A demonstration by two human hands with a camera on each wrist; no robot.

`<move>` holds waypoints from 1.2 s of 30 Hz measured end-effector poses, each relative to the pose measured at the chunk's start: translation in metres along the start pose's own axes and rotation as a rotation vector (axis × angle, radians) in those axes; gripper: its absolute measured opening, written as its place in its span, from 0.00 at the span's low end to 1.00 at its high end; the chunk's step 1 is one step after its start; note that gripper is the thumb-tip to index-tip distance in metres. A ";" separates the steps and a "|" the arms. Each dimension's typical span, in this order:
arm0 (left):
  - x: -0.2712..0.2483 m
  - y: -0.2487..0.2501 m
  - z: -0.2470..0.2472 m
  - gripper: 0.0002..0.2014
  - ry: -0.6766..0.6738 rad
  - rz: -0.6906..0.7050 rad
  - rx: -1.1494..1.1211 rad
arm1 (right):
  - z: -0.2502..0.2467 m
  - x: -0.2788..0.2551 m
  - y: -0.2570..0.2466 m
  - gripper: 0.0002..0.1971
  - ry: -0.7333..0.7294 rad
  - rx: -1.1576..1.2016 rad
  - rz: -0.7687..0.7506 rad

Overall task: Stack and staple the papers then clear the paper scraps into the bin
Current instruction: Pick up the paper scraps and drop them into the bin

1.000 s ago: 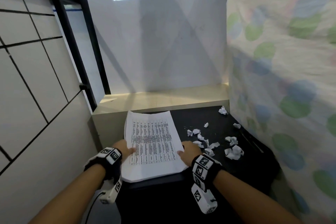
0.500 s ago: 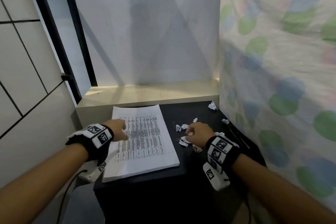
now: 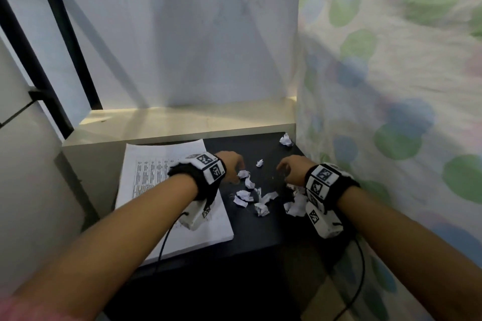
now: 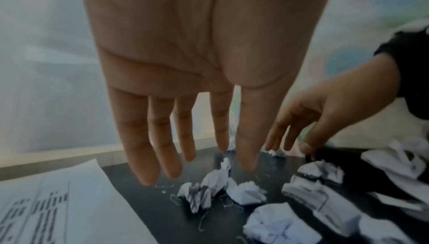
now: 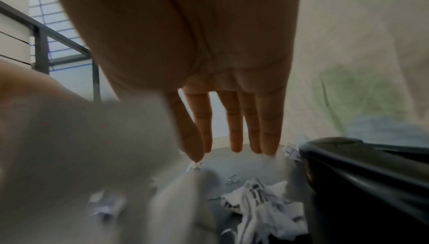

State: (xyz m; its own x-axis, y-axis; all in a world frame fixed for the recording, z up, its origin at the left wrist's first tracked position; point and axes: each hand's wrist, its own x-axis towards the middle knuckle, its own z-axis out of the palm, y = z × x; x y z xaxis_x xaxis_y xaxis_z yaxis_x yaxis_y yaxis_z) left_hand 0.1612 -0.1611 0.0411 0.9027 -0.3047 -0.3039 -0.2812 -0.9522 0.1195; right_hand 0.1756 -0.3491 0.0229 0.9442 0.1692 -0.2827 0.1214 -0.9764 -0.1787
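Note:
A stack of printed papers (image 3: 161,190) lies on the left half of the black table (image 3: 260,229). Several crumpled white paper scraps (image 3: 250,190) are strewn to its right, and one more scrap (image 3: 285,139) sits at the far corner. My left hand (image 3: 234,167) hovers just above the scraps with straight fingers (image 4: 148,156) and holds nothing. My right hand (image 3: 285,169) hangs beside it, fingers (image 5: 234,134) pointing down at the tabletop; its forefinger tip meets a tiny scrap (image 5: 195,165). A black stapler-like object (image 5: 362,167) lies right of that hand. No bin is in view.
A pale ledge (image 3: 182,122) and white wall close the table's far side. A dotted curtain (image 3: 391,112) hangs along the right edge. Loose bent staples (image 4: 176,199) lie among the scraps. Cables (image 3: 167,240) trail from both wrist units.
Both hands have left the sides of the paper stack and moved right and forward over the scraps. The stack lies flat where it was.

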 end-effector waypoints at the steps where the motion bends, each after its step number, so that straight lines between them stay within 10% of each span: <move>1: 0.010 0.000 0.004 0.25 -0.008 0.003 0.007 | 0.001 0.008 0.001 0.21 -0.004 -0.007 0.005; 16: 0.061 0.000 0.026 0.18 -0.057 0.173 -0.047 | 0.036 0.046 -0.017 0.13 -0.049 -0.096 -0.105; 23: 0.055 -0.018 0.016 0.25 -0.181 0.118 -0.572 | 0.015 0.039 -0.011 0.14 0.008 0.065 -0.150; 27: 0.064 -0.041 0.011 0.25 0.051 -0.027 -0.187 | 0.011 0.048 -0.015 0.19 0.010 0.112 -0.160; 36: 0.066 -0.036 0.036 0.22 -0.027 -0.018 0.032 | 0.028 0.025 -0.037 0.16 -0.094 0.090 -0.462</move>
State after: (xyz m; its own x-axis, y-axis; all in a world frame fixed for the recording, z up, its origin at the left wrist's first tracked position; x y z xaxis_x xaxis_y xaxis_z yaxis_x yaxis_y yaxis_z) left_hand 0.2190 -0.1479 -0.0171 0.8985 -0.2877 -0.3316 -0.2756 -0.9576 0.0841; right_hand 0.1862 -0.3045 -0.0042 0.7651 0.5983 -0.2380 0.4911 -0.7813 -0.3853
